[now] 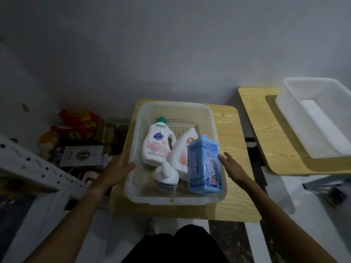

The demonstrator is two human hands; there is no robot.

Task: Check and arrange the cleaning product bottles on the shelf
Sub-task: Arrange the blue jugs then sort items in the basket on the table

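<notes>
Four bottles lie loose in a white perforated basket [176,114] that sits on a small wood-grain surface [228,122], and that looseness is the likeliest source of trouble. Both hands reach in with fingers straight and relaxed, holding nothing: the left hand [121,164] rests against the basket's left wall, and the right hand [230,165] has its fingertips at the basket's right rim, just beside the blue bottle [205,164]. If the basket is lifted or slid from here, my guess is that the bottles will roll and knock into each other, since none stands upright. The basket also sits close to the surface's near edge, so a pull toward the person could tip it off. The blue bottle is squarish with a matching blue cap and a printed label, lying along the right wall. Beside it a white bottle with a pink label [181,154] leans at an angle, partly covered by the blue one. To the left lies a white handled bottle with a green cap [157,143], with blue characters above a pink label. Nearest the person is a small white pump bottle [165,177], touching the leaning one. A grey metal shelf [28,164] edge shows at the left, with assorted packets on the floor beyond it. A second surface at the right carries a white plastic tub [292,111].
</notes>
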